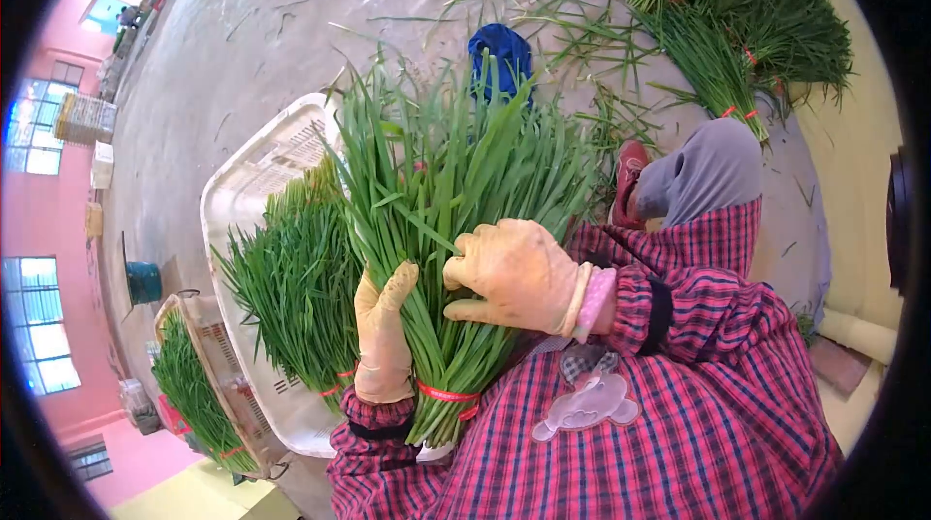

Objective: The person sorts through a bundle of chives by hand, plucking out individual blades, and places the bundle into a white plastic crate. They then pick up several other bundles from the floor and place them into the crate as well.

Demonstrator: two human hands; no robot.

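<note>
Clasping flat-bladed green bunch in gloved left fingers, cinched near stem ends by narrow red band, touching blades with curled right fingers, spread from thumb.

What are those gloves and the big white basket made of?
The gloves look like thin rubber, perhaps latex: cream, mostly matte, creased and close-fitting. The white basket seems to be smooth molded plastic, judging by its rounded rim and slotted walls.
</note>
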